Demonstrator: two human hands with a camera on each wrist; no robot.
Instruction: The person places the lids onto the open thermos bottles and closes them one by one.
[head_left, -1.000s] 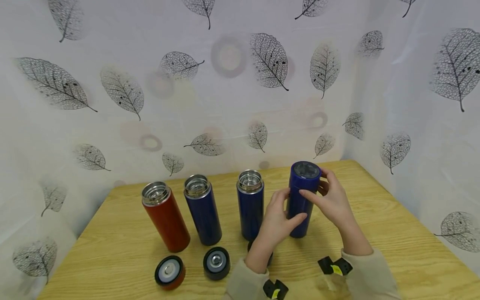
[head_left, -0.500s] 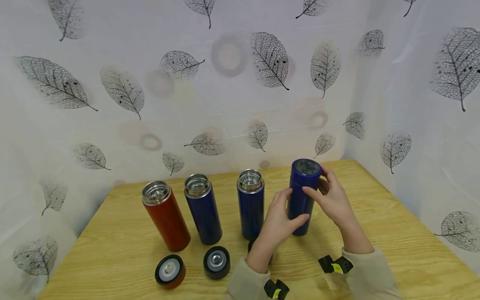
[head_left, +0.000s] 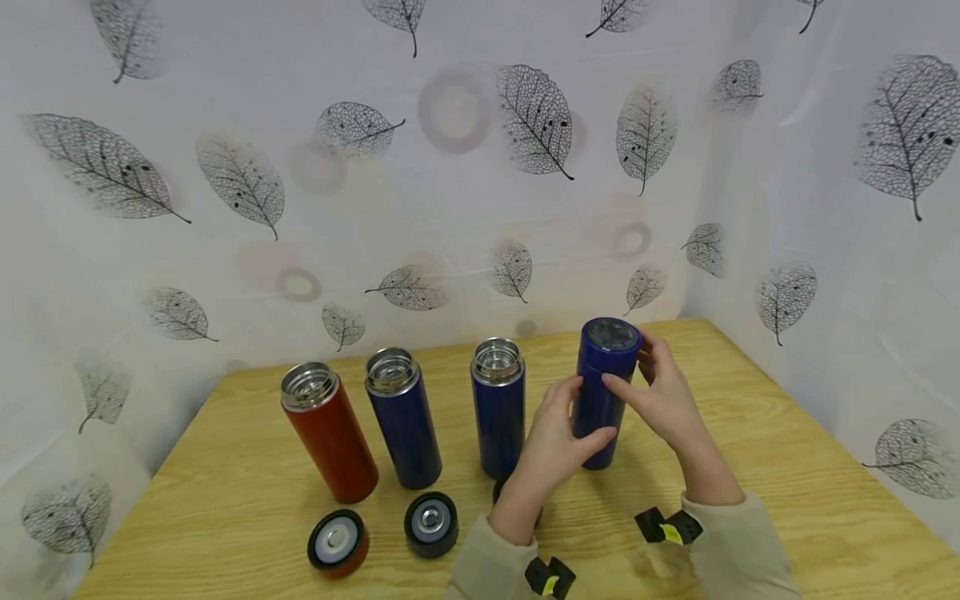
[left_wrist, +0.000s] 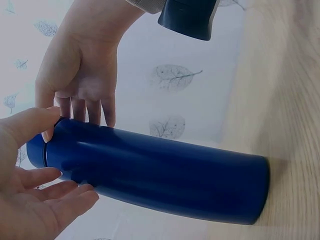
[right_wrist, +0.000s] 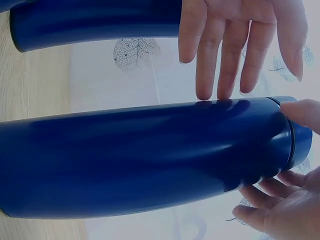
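Both hands are around the upper part of a capped blue bottle [head_left: 597, 402], upright at the right of the row. My left hand [head_left: 553, 433] has fingers on its left side and a thumb across its front. My right hand [head_left: 667, 400] holds it from the right, thumb near the lid seam. In the left wrist view, left fingers [left_wrist: 52, 182] lie beside the blue bottle [left_wrist: 165, 170] near its lid. In the right wrist view, the right thumb [right_wrist: 302, 112] lies at the seam of the blue bottle [right_wrist: 150, 155].
Left of the held bottle stand a red bottle [head_left: 333, 442] and two blue bottles [head_left: 405, 429] [head_left: 500, 421], all uncapped. Two lids [head_left: 337, 543] [head_left: 431, 523] lie upside down on the wooden table [head_left: 225, 467]; another dark lid is mostly hidden behind the left wrist.
Compared with a second ago, the held bottle and both hands sit slightly higher in the head view. Their hold looks nearly the same, and the other bottles and lids stay in place.
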